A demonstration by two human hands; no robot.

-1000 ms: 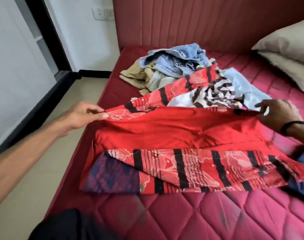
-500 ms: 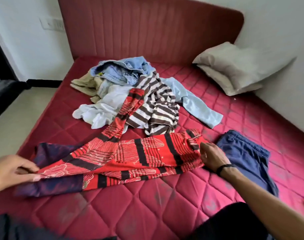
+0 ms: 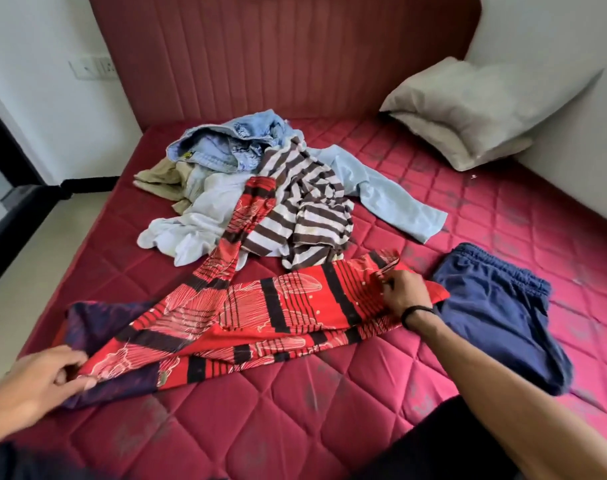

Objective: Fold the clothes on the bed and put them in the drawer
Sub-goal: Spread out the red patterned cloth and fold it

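Head view: quilted red mattress (image 3: 295, 427) (padded headboard (image 3: 278, 53)), white walls (image 3: 35, 36).

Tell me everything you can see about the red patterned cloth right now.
The red cloth is thin fabric, printed with black bars and white line drawings, with a dark purple end at left. It lies folded into a long band across the mattress. One strip runs up onto the clothes pile. The left hand pinches its left end; the right hand grips its right end.

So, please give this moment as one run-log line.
step: folding red cloth | left hand: pinching its end | right hand: pinching other end | navy shorts: beside | pile: unfolded
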